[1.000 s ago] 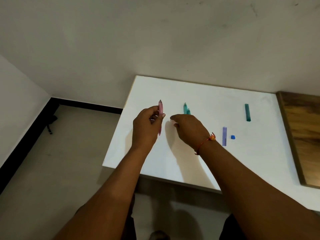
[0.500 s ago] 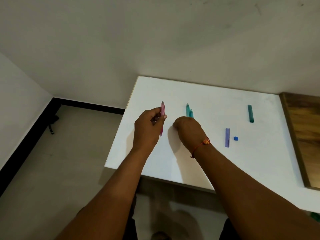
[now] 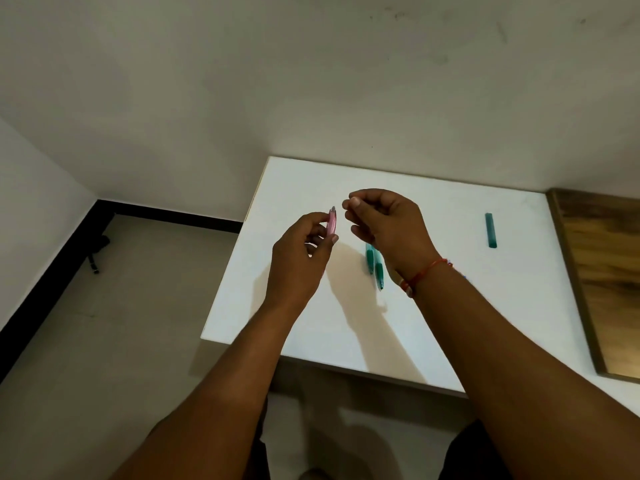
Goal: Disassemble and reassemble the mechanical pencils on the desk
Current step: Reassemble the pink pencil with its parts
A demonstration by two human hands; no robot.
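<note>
Head view, only camera. White desk (image 3: 450,323) sits against a pale wall, with a wooden surface (image 3: 602,271) butting its right edge.

Left hand (image 3: 298,258) is raised above the desk's left half. Its fingers (image 3: 334,239) are curled closed around a pink pencil (image 3: 331,221), held roughly upright. The pencil's upper part sticks out above the fingers and shows a small grey end at the top; the lower part is hidden behind the hand.

Right hand (image 3: 388,223) is also raised, just beside the left one and slightly higher. Thumb and forefinger are pinched together at the tips (image 3: 353,202), pointing toward the pink pencil's top end, close to it but not touching. Cannot tell whether anything is held in that pinch: too small and blurred. The other fingers are loosely curled in. A red thread bracelet (image 3: 426,271) is on the right wrist.

Two teal pencils (image 3: 374,268) lie flat on the desk below the right hand, side by side and touching or nearly so, tips toward the near edge. Their far ends are covered by the hand.

A separate teal piece (image 3: 490,230), short and straight, lies alone further right on the desk, well apart from the pair and near the wooden surface.

Left of the desk: grey floor (image 3: 121,306) with a black skirting strip along the wall.
</note>
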